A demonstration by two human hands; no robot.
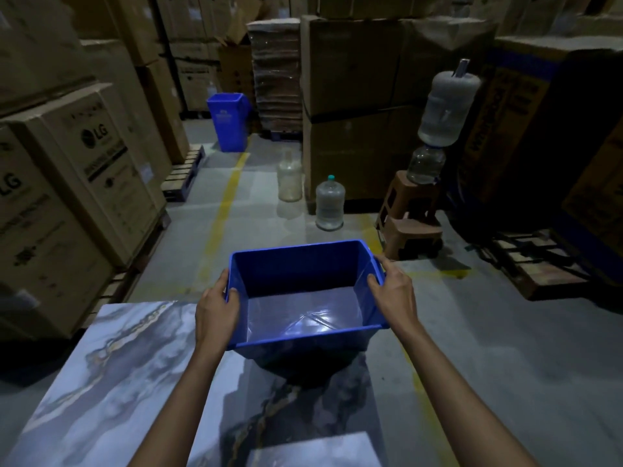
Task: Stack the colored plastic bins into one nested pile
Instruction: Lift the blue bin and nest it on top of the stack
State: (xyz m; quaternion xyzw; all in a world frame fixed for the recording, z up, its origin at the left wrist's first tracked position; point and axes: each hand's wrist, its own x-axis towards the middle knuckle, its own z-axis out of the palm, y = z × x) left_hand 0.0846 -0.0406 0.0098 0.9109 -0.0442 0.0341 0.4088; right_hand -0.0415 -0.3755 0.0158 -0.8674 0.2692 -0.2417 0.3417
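Observation:
An empty blue plastic bin [303,264] is held in the air above the far edge of a marble-patterned table [111,375], casting a dark shadow on the tabletop beneath it. My left hand [215,311] grips the bin's left rim, thumb inside and fingers outside. My right hand [392,291] grips the right rim the same way. No other colored bins show on the table.
Stacked cardboard boxes [67,183] on pallets line the left side and the back. A tall blue trash bin [229,121] stands far back by a yellow floor line. Water jugs [328,205], a brown stool [409,214] with a dispenser and a wooden pallet [539,264] stand right.

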